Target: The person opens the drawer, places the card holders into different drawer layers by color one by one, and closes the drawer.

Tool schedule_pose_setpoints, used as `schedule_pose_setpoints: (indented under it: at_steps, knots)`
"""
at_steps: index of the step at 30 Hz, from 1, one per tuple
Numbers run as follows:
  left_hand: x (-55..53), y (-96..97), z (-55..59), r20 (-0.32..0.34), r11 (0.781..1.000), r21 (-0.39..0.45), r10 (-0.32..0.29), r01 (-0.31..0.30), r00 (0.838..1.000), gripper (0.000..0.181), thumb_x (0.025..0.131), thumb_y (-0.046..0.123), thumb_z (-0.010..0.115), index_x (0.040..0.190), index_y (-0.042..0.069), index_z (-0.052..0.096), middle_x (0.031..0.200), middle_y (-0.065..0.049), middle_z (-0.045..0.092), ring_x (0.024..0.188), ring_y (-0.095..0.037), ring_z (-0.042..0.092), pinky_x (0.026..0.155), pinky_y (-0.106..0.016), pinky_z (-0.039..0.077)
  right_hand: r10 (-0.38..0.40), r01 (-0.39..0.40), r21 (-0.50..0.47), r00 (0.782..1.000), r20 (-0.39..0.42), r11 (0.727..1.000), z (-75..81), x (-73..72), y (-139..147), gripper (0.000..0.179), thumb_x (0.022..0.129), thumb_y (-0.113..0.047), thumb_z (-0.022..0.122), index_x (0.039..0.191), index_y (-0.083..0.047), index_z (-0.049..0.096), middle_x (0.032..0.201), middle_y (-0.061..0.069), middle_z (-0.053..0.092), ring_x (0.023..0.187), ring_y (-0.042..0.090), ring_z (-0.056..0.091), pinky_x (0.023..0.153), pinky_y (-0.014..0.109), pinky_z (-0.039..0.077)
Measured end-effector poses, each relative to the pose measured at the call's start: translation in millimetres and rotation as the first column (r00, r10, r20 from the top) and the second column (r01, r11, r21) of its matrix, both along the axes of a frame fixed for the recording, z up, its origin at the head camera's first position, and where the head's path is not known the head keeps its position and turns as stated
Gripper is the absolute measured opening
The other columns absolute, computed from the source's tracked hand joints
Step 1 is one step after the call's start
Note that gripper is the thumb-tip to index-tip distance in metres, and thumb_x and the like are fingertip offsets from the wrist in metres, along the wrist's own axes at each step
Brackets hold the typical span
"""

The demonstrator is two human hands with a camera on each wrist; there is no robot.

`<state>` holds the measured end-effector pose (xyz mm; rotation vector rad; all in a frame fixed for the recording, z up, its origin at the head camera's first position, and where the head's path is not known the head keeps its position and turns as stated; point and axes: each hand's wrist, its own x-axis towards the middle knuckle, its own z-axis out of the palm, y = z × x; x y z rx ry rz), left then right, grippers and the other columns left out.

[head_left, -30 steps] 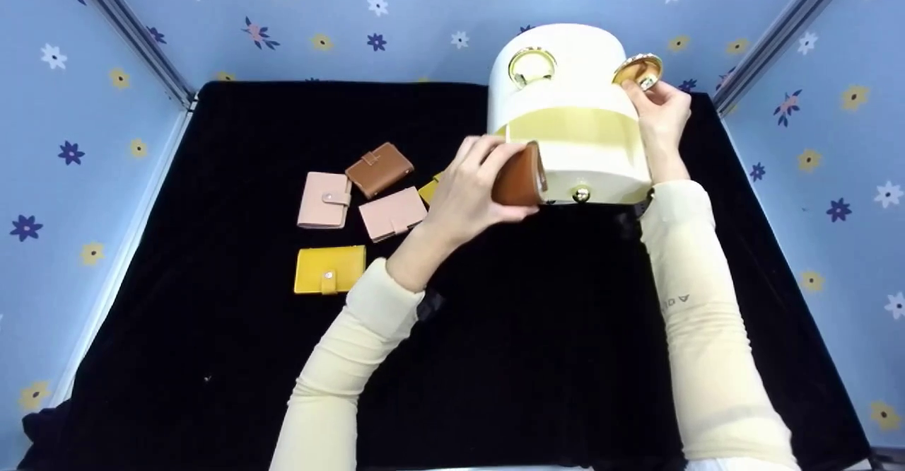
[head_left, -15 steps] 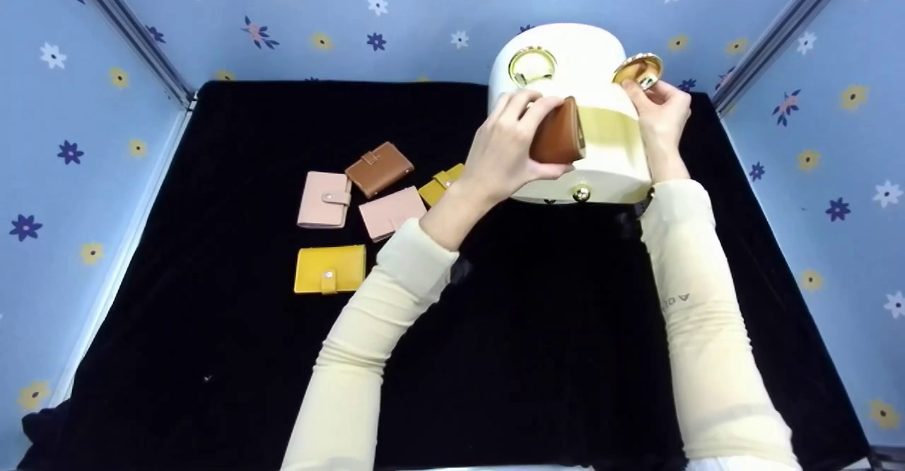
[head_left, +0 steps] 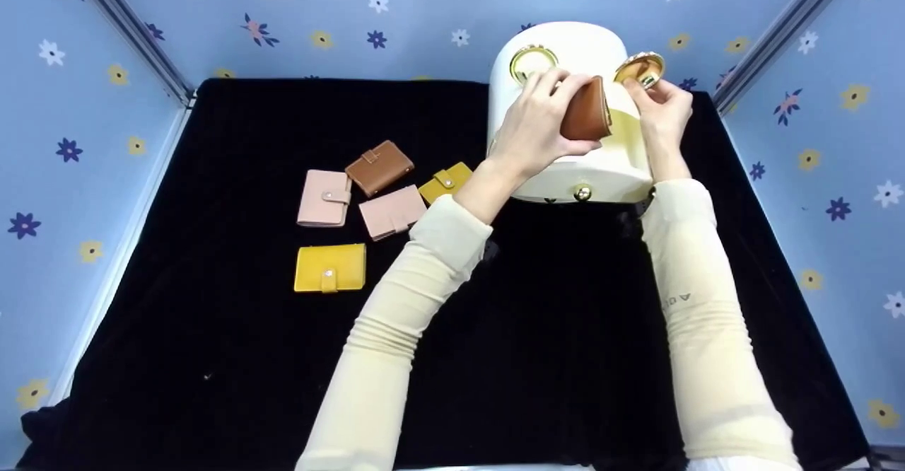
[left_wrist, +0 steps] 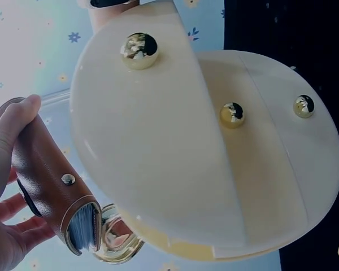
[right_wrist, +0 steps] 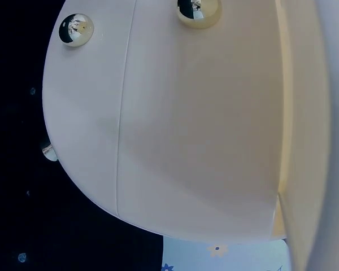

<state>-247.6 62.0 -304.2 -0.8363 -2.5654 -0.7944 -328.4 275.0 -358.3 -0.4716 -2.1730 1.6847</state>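
Observation:
My left hand (head_left: pixel 534 124) grips a brown card holder (head_left: pixel 587 112) with fingers on one side and thumb on the other. In the left wrist view, the card holder's snap and the edges of its inner sleeves face the camera. It is above the pulled-out top drawer (head_left: pixel 619 179) of a rounded cream drawer box (head_left: pixel 576 39). At the box's right side, my right hand (head_left: pixel 662 114) pinches the lower edge of a round gold ornament (head_left: pixel 640 69). The right wrist view shows the box front and gold knobs (right_wrist: pixel 76 30), but not the hand.
Left of the box on black cloth (head_left: pixel 233 336) lie another brown card holder (head_left: pixel 380 167), two pink ones (head_left: pixel 324 199) and two yellow ones (head_left: pixel 329 268). A second gold ring (head_left: pixel 534 61) sits on the box's upper left. Flowered blue walls (head_left: pixel 410 4) enclose the table.
The left hand has carried the brown card holder up and to the right, from the drawer's left edge to above it. My right hand keeps its place on the gold ornament.

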Motion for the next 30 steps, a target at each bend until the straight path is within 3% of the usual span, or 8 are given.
schedule_pose_setpoints:
  at_steps: [9,18,30]
  knots:
    - [-6.9,11.9,-7.2,-0.021,0.999,-0.023,0.024,-0.024,0.999,0.071,0.067,0.048,0.071,0.125,0.016,0.047,0.117,-0.002,0.045,0.108,-0.018,0.039,0.092,-0.023,0.032,0.002,-0.001,0.020,1.000,-0.017,1.000,0.3,1.1,0,0.032,0.068,-0.031,0.076,0.091,-0.009,0.070,0.069,-0.004,0.063,0.064,0.007,0.057,0.061,0.018,0.043]
    - [-9.0,17.2,-10.1,0.055,0.999,-0.039,0.009,-0.007,0.998,0.076,0.065,0.046,0.073,0.127,0.013,0.043,0.118,-0.002,0.043,0.110,-0.016,0.039,0.091,-0.019,0.033,0.002,-0.002,0.002,1.000,0.005,1.000,1.0,1.3,-1,0.033,0.067,-0.031,0.076,0.091,-0.009,0.070,0.071,-0.003,0.063,0.068,0.010,0.058,0.063,0.019,0.044]
    - [-7.2,9.9,-12.3,0.044,0.997,-0.082,-0.003,0.006,0.999,0.054,0.080,0.039,0.062,0.121,0.007,0.049,0.117,-0.003,0.049,0.109,-0.014,0.042,0.094,-0.014,0.027,-0.007,0.007,0.013,1.000,-0.001,1.000,-2.6,-1.6,1,0.032,0.068,-0.031,0.076,0.092,-0.010,0.070,0.071,-0.003,0.063,0.064,0.008,0.058,0.062,0.019,0.044]
